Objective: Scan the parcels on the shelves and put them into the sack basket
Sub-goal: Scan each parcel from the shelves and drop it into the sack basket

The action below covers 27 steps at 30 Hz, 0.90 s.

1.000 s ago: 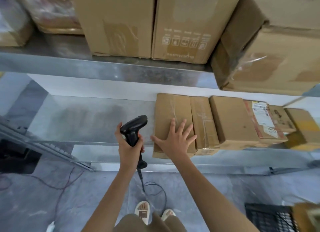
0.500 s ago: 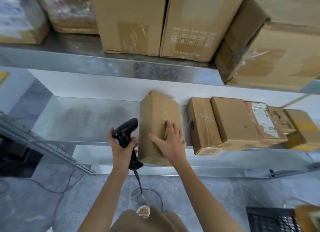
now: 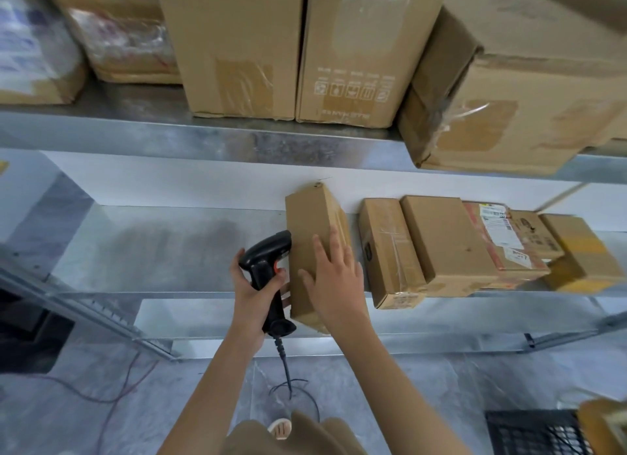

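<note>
A long brown cardboard parcel [image 3: 312, 213] stands tipped up on one long side at the front of the lower metal shelf [image 3: 163, 247]. My right hand [image 3: 336, 278] holds it over its upper edge, fingers across the top and thumb on the left face. My left hand [image 3: 252, 295] grips a black handheld scanner [image 3: 268, 254], whose head sits right against the parcel's left face. The black sack basket [image 3: 529, 434] shows at the bottom right corner, partly cut off.
Several more brown parcels [image 3: 441, 241] lie in a row to the right on the same shelf, one with a white label [image 3: 498, 224]. Large cartons [image 3: 237, 47] fill the upper shelf. The scanner's cable [image 3: 285, 363] hangs to the grey floor near my feet.
The parcel was lying flat beside the others; my right hand pulled it left and tipped it onto its side. The scanner has moved right, close against the parcel's left face.
</note>
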Available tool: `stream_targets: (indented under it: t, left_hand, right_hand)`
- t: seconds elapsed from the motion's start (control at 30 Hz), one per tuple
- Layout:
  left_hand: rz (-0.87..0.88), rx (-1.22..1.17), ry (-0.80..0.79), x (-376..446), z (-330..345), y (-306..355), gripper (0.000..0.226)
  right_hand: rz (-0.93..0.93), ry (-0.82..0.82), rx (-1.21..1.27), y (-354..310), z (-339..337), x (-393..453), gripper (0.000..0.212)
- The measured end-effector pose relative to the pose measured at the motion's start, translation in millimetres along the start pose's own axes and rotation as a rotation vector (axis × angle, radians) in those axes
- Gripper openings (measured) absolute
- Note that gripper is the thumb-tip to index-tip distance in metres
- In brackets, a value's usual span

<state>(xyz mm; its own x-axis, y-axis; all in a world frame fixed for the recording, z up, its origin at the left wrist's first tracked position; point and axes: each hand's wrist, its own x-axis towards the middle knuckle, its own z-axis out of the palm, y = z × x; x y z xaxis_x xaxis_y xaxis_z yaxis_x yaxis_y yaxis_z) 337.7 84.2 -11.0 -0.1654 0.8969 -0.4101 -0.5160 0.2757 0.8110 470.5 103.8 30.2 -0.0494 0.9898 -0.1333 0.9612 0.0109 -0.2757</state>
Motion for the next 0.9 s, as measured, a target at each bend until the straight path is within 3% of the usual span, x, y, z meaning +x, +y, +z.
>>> stream_targets:
  t: [0.2,0.4,0.7,0.9]
  left_hand:
    - [0.027,-0.015,-0.045,0,2,2,0.073]
    - [0.035,-0.01,-0.006,2,0,0,0.076]
    - [0.093,0.034,0.032,2,-13,5,0.079]
    - [0.301,0.211,-0.046,-9,-24,19,0.083]
  right_hand:
    - [0.237,0.008,-0.131,9,-4,14,0.108]
    - [0.163,0.105,0.07,41,-1,12,0.068]
    - [0.075,0.289,0.53,36,7,-12,0.06]
    - [0.055,0.308,0.674,35,13,-28,0.06]
